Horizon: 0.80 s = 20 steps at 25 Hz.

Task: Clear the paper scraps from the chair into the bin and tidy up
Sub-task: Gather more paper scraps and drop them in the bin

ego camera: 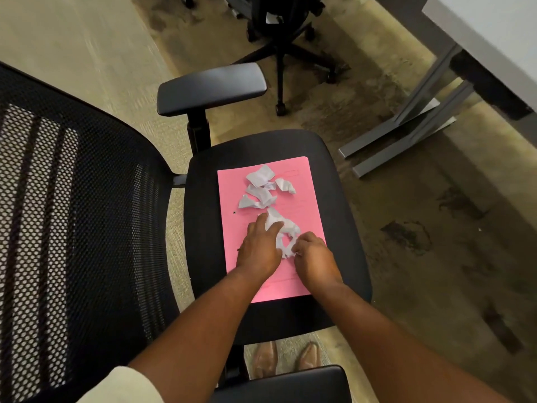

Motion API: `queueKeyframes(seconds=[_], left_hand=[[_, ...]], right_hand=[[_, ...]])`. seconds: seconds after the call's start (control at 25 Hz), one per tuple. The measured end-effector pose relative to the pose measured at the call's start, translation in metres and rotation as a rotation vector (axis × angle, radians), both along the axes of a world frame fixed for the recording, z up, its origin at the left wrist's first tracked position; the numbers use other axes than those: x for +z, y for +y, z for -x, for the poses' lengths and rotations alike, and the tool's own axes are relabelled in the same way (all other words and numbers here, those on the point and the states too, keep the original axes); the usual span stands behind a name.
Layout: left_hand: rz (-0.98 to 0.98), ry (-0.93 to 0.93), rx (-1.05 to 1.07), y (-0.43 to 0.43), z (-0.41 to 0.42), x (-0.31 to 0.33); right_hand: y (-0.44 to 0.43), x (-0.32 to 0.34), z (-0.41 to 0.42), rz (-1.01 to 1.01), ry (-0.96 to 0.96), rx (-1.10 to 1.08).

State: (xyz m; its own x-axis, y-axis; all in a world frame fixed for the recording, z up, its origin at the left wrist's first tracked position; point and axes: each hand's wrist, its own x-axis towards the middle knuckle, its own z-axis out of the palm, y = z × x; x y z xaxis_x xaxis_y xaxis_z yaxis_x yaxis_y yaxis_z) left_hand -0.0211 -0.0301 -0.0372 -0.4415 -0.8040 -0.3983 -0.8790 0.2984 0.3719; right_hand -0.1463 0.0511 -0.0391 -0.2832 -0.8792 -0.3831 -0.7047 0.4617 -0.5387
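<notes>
- The fingers of the left hand lie curled over the near clump of white paper scraps, pressing and gathering it; they are bent but not clenched, closing on the paper.
- The right hand meets the same clump from the other side, its fingers tucked in and pinching the torn edge; how tightly they grip cannot be told.
- Between the two hands the clump is cupped rather than lifted, and it rests on the pink sheet.
- To do this step well, the person should likely sweep both hands inward so the small bits bunch into one wad, then squeeze firmly before lifting, so nothing drops onto the seat or floor.
- A second group, the far scraps, lies loose higher up the pink sheet, well apart from the hands and untouched.
- An easier way may be to lift the pink sheet by its edges as a tray for the lot.
- The pink sheet lies flat on the black seat of the chair, with the mesh backrest to the left.
- No bin is in view, so the carry is not yet begun.
- Another chair and a bench stand beyond.
</notes>
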Motion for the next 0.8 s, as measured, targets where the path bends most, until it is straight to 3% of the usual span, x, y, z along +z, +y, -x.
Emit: queueKeyframes(seconds=[0.36, 0.6, 0.8], left_hand=[[-0.047, 0.183, 0.190, -0.002, -0.007, 0.008], [0.058, 0.245, 0.256, -0.020, -0.041, 0.027], [0.207, 0.168, 0.166, -0.060, -0.045, 0.026]], right_hand=[[-0.014, 0.016, 0.012, 0.217, 0.048, -0.139], [-0.031, 0.015, 0.007, -0.083, 0.035, -0.129], [-0.030, 0.005, 0.001, -0.114, 0.038, -0.147]])
